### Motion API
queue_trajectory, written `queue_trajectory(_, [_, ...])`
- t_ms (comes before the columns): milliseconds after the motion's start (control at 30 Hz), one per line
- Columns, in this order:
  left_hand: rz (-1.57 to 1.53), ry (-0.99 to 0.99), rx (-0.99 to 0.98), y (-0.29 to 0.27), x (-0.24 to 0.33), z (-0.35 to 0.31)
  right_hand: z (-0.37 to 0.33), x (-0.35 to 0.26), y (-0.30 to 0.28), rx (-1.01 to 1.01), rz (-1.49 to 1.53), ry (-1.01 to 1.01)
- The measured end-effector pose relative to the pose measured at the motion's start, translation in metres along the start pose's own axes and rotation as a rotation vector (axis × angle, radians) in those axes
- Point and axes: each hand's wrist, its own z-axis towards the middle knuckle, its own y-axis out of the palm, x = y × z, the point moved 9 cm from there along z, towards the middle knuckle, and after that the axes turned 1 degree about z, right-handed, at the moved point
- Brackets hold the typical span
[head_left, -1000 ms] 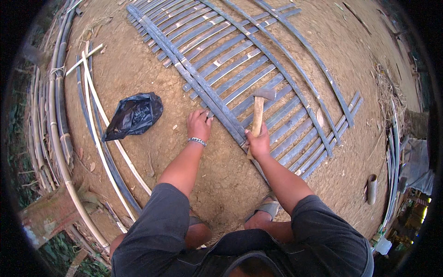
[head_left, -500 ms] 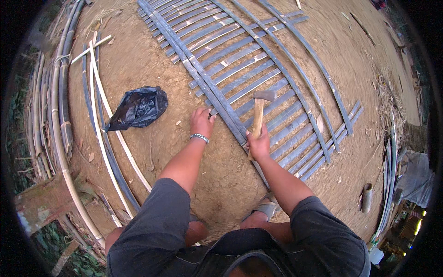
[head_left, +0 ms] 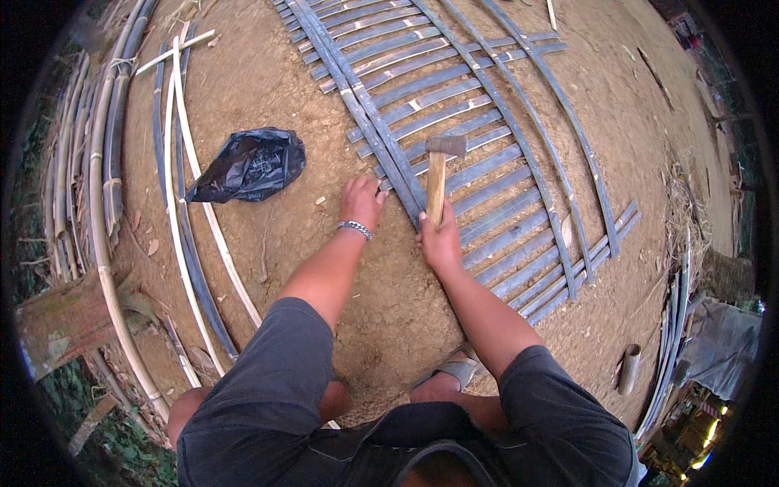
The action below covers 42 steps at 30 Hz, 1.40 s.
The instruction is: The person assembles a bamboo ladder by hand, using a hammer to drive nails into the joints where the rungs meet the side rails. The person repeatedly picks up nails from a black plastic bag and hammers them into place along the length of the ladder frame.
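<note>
My right hand [head_left: 440,242] is closed around the wooden handle of a hatchet [head_left: 436,183]. Its dark metal head is uppermost, over the slats of a bamboo lattice [head_left: 395,159]. At the lattice's left edge, my left hand [head_left: 362,203], with a chain bracelet on its wrist, has its fingers closed at the end of a dark bamboo slat [head_left: 386,185]. That slat end pokes out from under the paired long rails; the fingertips partly hide the grip. Dark cross slats run beneath the long strips on the ground.
A black plastic bag [head_left: 258,166] lies on the dirt to the left. Beyond it are pale split bamboo strips [head_left: 180,162] and long bamboo poles [head_left: 96,183]. On the right sit a short bamboo tube [head_left: 629,369] and a bundle of strips [head_left: 667,349].
The view has shifted a little. My right hand, with the hatchet, has moved left toward the paired rails and my left hand, which stays at the slat end.
</note>
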Motion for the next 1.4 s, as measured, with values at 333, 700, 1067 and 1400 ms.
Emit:
queue_trajectory(333, [-0.043, 0.020, -0.024, 0.002, 0.002, 0.003, 0.052, -0.012, 0.030, 0.017, 0.225, 0.112])
queue_trajectory(700, [0.001, 0.077, -0.003, 0.005, 0.002, -0.006, 0.053, -0.007, 0.029, 0.032, 0.321, 0.122])
queue_trajectory(1067, [0.094, 0.066, -0.080, 0.015, 0.003, -0.006, 0.052, -0.002, 0.026, 0.059, 0.362, 0.166])
queue_trajectory(1400, [0.150, 0.083, -0.046, 0.016, 0.002, -0.008, 0.048, -0.015, 0.028, 0.055, 0.380, 0.142])
